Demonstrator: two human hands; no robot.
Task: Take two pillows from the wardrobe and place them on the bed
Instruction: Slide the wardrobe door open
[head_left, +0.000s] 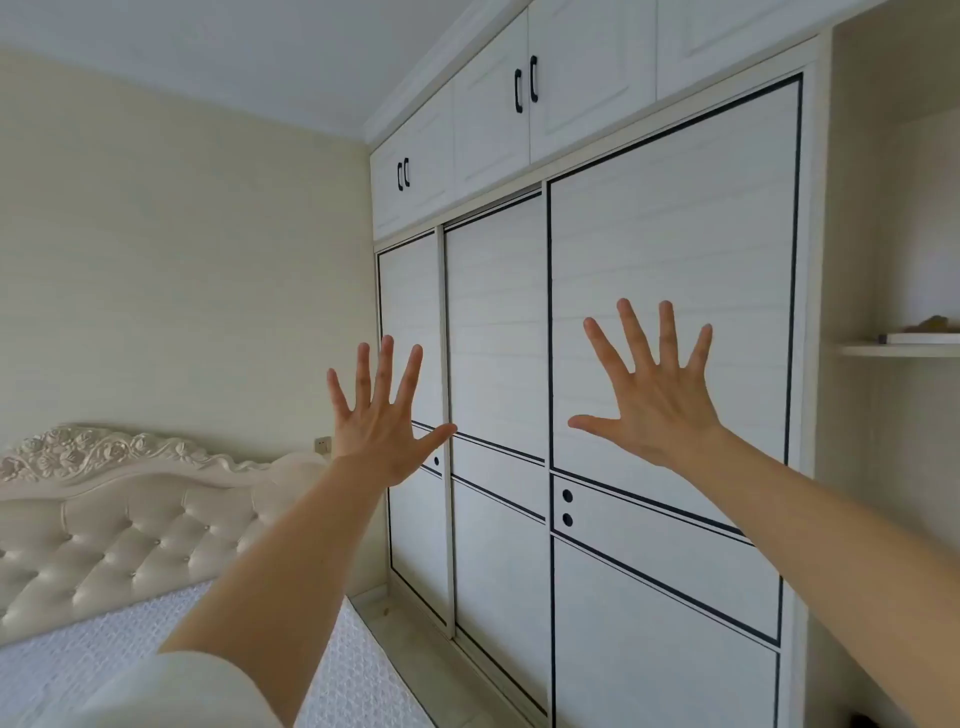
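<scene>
A white wardrobe (670, 260) with three sliding doors trimmed in black fills the right half of the view. All its doors are closed, so no pillows show. My left hand (382, 421) is raised in front of the left and middle doors, fingers spread, holding nothing. My right hand (652, 397) is held up before the right door, fingers also spread and empty. The bed (78, 670) lies at the lower left with a white textured cover and a cream tufted headboard (130, 545).
Upper cabinets (488, 124) with black handles sit above the sliding doors. An open shelf (898, 349) with a small object stands at the far right. A narrow strip of floor (415, 639) runs between bed and wardrobe. A wall socket (322, 443) is beside the headboard.
</scene>
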